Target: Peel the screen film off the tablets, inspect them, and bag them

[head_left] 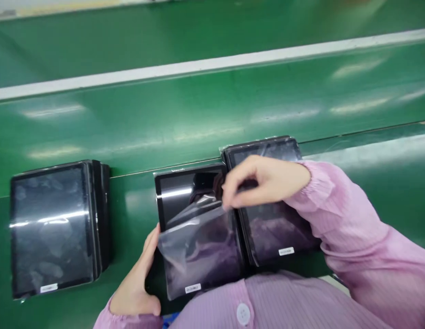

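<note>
Tablet (186, 194) (glossy black), plastic sleeve (198, 256) half-on

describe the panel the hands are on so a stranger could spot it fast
On the green conveyor belt, black-framed display panels lie side by side. The middle one is it: its clear plastic film covers only the lower part, a corner pinched by the right hand, leaving bare glass above.

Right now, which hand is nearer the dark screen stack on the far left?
Left. The left hand sits right of the stack, at a bagged screen; the right hand is farther right, at the clear plastic.
</note>
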The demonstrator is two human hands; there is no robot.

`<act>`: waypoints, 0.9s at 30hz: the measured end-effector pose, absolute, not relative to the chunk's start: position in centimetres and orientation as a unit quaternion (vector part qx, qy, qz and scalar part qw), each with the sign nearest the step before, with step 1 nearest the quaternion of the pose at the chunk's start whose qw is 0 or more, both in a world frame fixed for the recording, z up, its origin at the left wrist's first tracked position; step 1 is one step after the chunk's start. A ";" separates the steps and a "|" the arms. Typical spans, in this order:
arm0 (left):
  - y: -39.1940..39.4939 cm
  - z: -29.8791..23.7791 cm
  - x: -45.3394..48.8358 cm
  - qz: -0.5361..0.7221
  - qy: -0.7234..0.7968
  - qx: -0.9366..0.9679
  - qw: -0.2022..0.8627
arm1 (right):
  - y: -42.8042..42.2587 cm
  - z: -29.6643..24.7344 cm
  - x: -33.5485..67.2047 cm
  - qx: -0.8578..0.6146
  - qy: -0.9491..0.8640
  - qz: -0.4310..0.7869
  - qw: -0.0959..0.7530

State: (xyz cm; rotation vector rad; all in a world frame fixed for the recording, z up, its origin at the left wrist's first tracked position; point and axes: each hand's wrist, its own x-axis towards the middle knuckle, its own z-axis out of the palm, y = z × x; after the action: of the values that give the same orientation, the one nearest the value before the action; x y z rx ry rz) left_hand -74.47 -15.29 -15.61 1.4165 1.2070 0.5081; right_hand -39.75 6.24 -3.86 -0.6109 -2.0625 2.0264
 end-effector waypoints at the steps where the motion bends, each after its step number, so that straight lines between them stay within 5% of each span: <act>1: -15.3 -15.6 -74.4 0.225 0.514 0.598 0.572 | 6.2 -3.7 -40.3 -0.241 -0.699 0.662 0.126; 9: -14.5 -15.1 -72.4 0.220 0.600 0.595 0.487 | 6.2 -2.0 -44.3 -0.333 -0.767 0.539 0.097; 16: -14.0 -14.7 -72.2 0.226 0.589 0.592 0.501 | 6.1 -2.5 -47.7 -0.302 -0.695 0.641 0.122; 27: -14.2 -14.6 -72.3 0.237 0.607 0.568 0.503 | 5.2 -4.9 -50.1 -0.458 -0.507 0.679 0.270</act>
State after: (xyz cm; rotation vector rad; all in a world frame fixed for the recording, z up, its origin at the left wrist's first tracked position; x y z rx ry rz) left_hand -72.28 -14.22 -14.62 1.3718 1.4665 0.5722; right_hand -50.11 5.16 -4.88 -1.2330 -1.3670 1.8290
